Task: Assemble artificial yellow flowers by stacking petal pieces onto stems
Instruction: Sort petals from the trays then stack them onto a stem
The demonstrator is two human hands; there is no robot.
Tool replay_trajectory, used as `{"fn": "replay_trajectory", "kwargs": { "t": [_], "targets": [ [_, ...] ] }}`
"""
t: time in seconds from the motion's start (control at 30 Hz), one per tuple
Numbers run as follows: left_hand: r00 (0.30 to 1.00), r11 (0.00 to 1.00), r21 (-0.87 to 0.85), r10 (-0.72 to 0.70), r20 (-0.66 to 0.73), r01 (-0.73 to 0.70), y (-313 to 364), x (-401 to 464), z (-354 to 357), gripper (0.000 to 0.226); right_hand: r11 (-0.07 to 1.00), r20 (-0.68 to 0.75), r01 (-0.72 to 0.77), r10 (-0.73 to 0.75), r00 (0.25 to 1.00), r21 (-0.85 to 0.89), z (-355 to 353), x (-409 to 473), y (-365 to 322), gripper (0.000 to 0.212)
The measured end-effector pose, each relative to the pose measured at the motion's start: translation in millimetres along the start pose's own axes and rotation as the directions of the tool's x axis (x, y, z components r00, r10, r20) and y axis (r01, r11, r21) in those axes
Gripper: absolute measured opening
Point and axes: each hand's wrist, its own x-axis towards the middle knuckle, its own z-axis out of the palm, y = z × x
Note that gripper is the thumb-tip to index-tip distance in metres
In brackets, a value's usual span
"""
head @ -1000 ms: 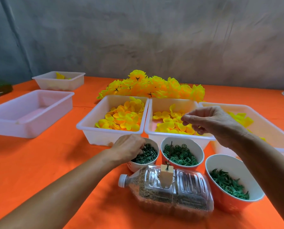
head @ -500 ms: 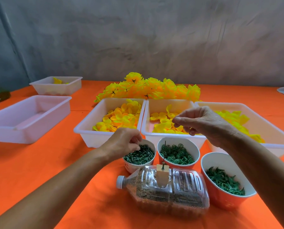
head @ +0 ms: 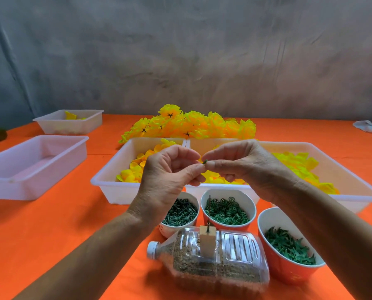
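My left hand (head: 167, 176) and my right hand (head: 243, 167) meet in mid-air above the trays, fingertips together. Both pinch a small green stem piece (head: 205, 162) between thumb and forefinger. Below them a cup of green stem pieces (head: 179, 212), a cup of green rings (head: 227, 211) and a cup of green leaf pieces (head: 289, 245) stand in a row. White trays hold yellow petals (head: 135, 169) on the left and more petals (head: 299, 163) on the right. A thin spike (head: 209, 213) rises from a wooden block on a lying plastic bottle (head: 211, 258).
Finished yellow flowers (head: 189, 124) are heaped behind the trays. An empty-looking white tray (head: 33, 165) and a smaller tray (head: 70, 121) with a few petals stand at the left. A white cloth (head: 370, 126) lies far right on the orange table.
My left hand lifted out of the stem cup and rose to meet my right hand, which moved slightly left. The green stem piece is now pinched between both. The camera tilted up.
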Motion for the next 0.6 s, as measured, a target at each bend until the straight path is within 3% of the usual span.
{"fn": "replay_trajectory", "kwargs": {
  "t": [0.3,0.5,0.6],
  "targets": [
    [0.999,0.999,-0.044,-0.016,0.040,0.017,10.8,-12.0,5.9,0.019,0.971,0.009,-0.018,0.016,1.000,0.237,3.5,-17.0,10.8,0.030],
    [0.995,0.997,-0.048,-0.053,0.088,0.058,11.9,-17.4,6.1,0.024,0.955,-0.006,-0.046,0.050,0.999,0.292,8.5,-24.2,11.8,0.023],
    [0.999,0.999,0.024,-0.041,0.010,0.041,9.2,-26.3,4.1,0.027,0.907,-0.032,-0.115,0.140,0.990,0.406,12.8,-26.9,14.0,0.017]
  ]
}}
